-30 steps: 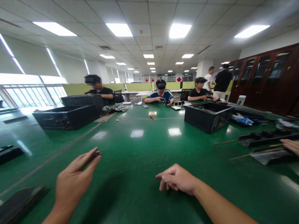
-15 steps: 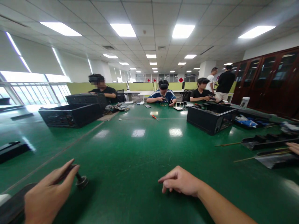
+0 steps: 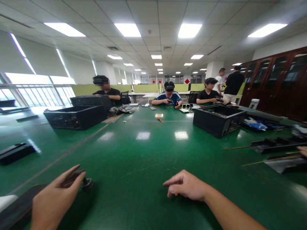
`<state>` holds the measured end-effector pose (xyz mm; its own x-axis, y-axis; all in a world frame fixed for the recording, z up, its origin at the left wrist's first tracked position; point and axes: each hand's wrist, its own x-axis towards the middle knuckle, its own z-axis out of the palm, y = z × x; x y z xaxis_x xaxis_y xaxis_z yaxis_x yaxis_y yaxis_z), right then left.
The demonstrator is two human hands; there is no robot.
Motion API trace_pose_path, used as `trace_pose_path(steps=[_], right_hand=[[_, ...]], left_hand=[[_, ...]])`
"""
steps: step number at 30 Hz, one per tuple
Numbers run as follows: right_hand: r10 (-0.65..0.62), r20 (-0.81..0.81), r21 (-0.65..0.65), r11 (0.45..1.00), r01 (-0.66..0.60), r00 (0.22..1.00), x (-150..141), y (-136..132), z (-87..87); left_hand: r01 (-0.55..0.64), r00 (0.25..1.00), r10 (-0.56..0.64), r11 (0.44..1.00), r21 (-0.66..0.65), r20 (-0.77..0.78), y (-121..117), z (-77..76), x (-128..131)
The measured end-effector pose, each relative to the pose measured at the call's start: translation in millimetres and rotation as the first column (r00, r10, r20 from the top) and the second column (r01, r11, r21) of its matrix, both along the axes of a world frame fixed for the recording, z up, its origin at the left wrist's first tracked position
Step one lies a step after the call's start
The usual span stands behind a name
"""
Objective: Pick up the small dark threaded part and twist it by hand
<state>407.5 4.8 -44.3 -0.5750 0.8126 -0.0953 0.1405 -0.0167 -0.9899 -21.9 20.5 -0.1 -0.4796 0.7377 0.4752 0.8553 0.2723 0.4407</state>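
My left hand [image 3: 54, 199] is at the lower left, its thumb and fingers closed around a dark metal part [image 3: 87, 184] with a short stem and a round, disc-like end. Much of that part is hidden by the hand, so its kind is unclear. A long dark object [image 3: 20, 207] with a rounded end lies behind the left wrist; whether the two are joined, I cannot tell. Over the green tabletop [image 3: 134, 153], right of centre, my right hand [image 3: 188, 187] holds nothing. Its index finger is stretched to the left, and the other fingers are loosely bent.
Black computer cases stand at the left [image 3: 74, 118] and right [image 3: 217, 123]. A red screwdriver [image 3: 160, 120] lies mid-table. Black trays [image 3: 275, 147] and thin rods are at the right, beside another person's hand [image 3: 303, 150]. Several people sit or stand beyond.
The view has shifted slightly. My left hand has turned a little, moving slightly right with the round-ended part, which shows less of its stem. My right hand has barely moved.
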Motion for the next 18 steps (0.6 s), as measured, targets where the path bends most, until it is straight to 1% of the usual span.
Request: trace_pose_path(steps=[5,7,8,11,12,15,18], right_hand=[[0.023,-0.015,-0.005,1.0,-0.023,1.0,2,1,-2.0],[0.028,-0.021,-0.006,1.0,-0.029,0.999,2,1,-3.3],[0.029,-0.025,-0.006,1.0,-0.029,0.999,2,2,-3.6],[0.03,-0.03,-0.011,0.999,-0.03,0.999,2,1,-3.8],[0.03,-0.029,-0.016,0.999,-0.031,0.999,2,1,-3.7],[0.032,-0.022,-0.026,0.999,-0.033,0.999,1,1,-3.2],[0.038,-0.013,-0.016,0.999,-0.039,0.999,2,1,-2.2]], left_hand=[[0.013,1.0,-0.013,1.0,-0.025,-0.011,-5,12.0,18],[0.006,1.0,-0.006,0.998,-0.062,0.0,-4,14.2,20],[0.025,1.0,-0.025,0.995,-0.096,0.005,-4,14.5,20],[0.096,0.995,-0.099,0.97,-0.225,0.001,0,12.4,13],[0.123,0.991,-0.13,0.961,-0.246,-0.013,1,11.0,11],[0.156,0.984,-0.172,0.957,-0.246,-0.043,5,6.9,3],[0.201,0.979,-0.194,0.921,-0.333,0.054,6,4.0,-1]])
